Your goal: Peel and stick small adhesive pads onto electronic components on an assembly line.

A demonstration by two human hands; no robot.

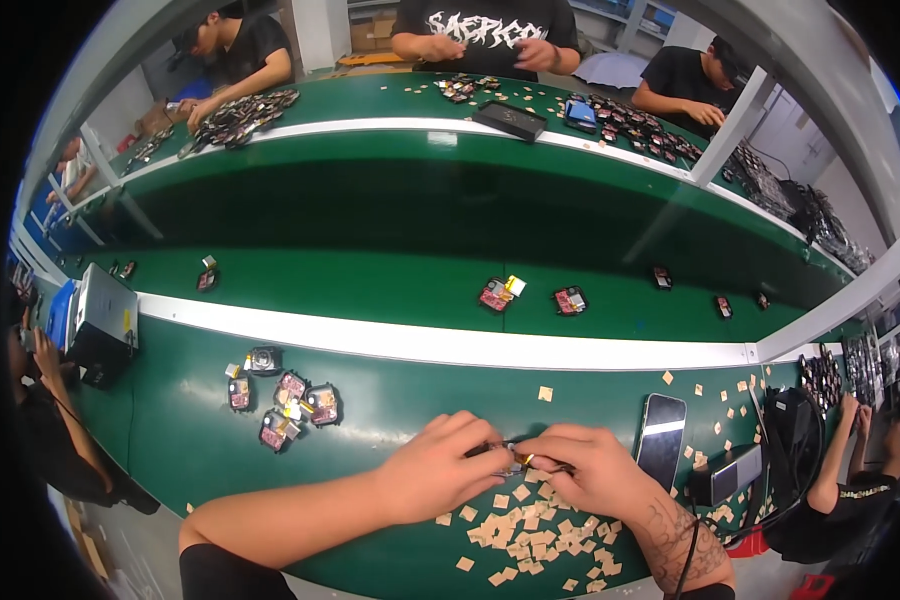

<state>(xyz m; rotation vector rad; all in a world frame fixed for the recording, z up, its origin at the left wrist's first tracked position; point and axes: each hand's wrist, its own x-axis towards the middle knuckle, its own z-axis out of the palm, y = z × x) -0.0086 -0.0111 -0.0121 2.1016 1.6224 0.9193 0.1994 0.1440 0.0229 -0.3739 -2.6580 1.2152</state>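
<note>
Both hands, left hand and right hand, pinch one small dark electronic module together above the green table, five similar pink-faced modules waiting left, many tan peeled paper squares already scattered

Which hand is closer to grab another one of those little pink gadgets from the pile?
The left hand, probably. The pile of small pink parts lies on the green bench to its left, while the right hand sits farther off, beside the black phone. Both hands pinch one small part.
</note>
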